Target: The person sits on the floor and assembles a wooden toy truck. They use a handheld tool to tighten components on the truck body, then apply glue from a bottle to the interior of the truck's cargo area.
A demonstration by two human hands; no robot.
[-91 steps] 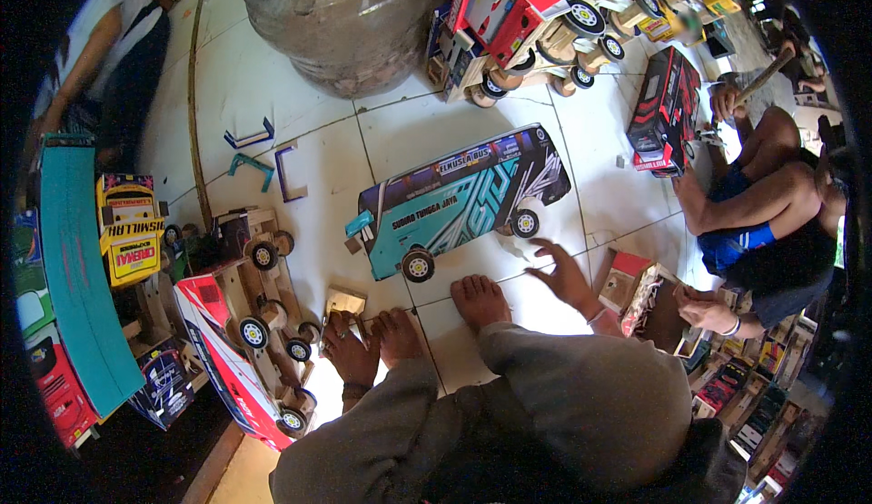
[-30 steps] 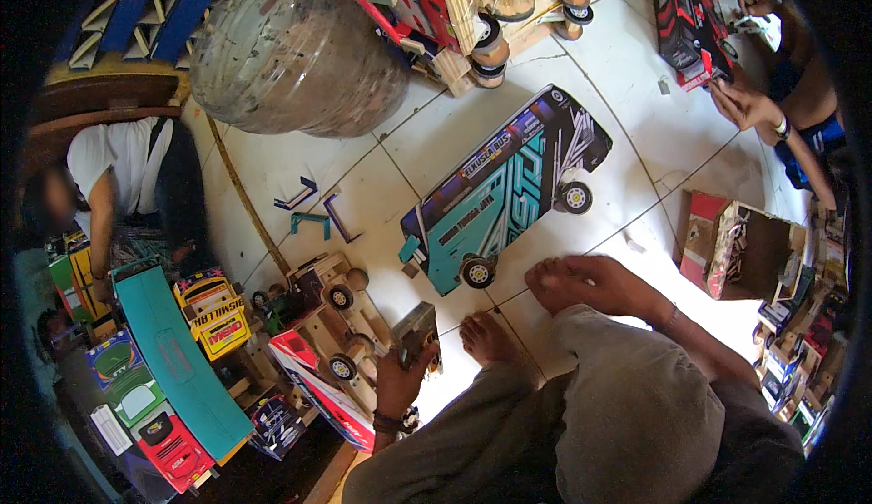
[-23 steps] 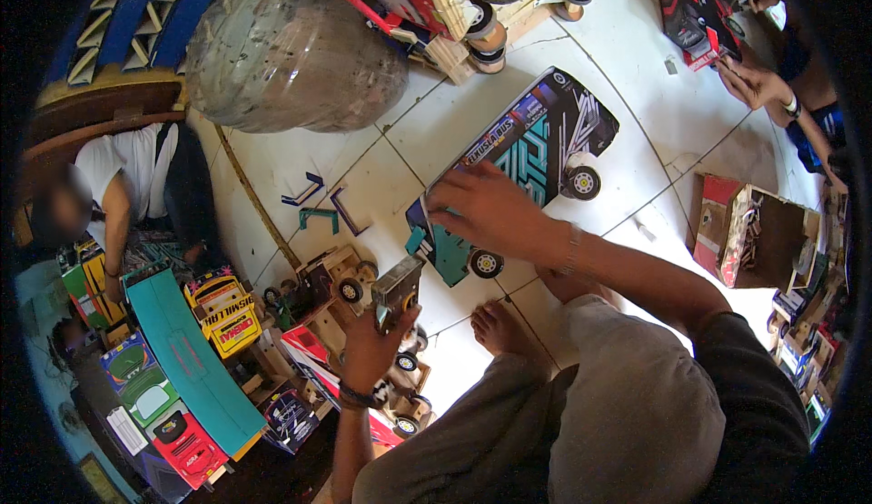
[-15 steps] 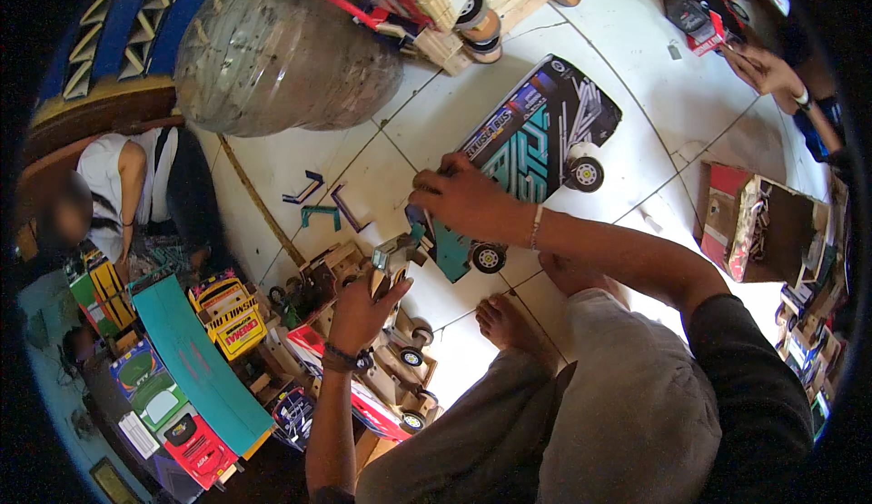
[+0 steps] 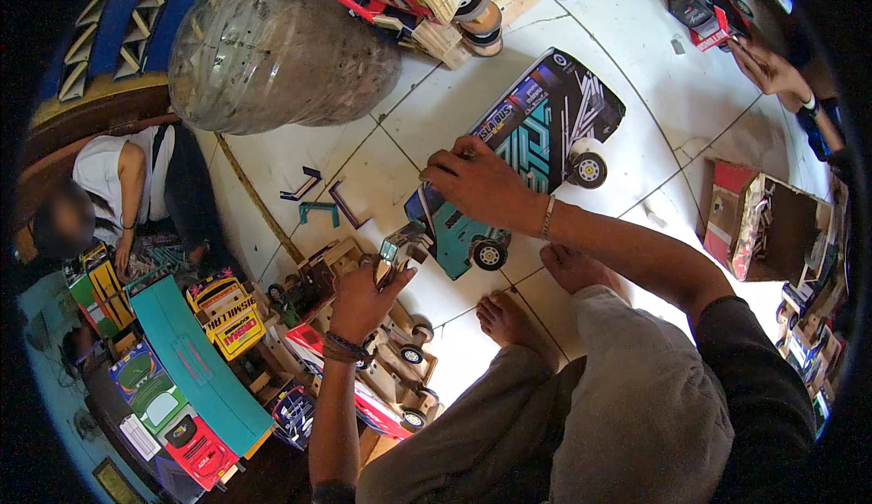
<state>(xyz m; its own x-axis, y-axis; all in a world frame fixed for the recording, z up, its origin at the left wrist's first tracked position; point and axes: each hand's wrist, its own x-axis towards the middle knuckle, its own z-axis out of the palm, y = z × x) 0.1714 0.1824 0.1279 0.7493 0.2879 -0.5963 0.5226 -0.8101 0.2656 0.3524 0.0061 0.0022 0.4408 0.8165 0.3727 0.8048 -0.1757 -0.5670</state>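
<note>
Right now your right hand (image 5: 477, 186) presses down on the front of the teal and black cardboard toy bus (image 5: 518, 154), which lies on the white tiled floor (image 5: 636, 132). Your left hand (image 5: 363, 300), just below and beside that grip, pinches a small flat cardboard piece (image 5: 392, 254) near the bus's front end.

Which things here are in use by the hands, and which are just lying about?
In use: teal model bus under the right hand; small front panel piece in the left hand.
Lying about: clear plastic sack; open red box; yellow toy truck; loose strips.
</note>
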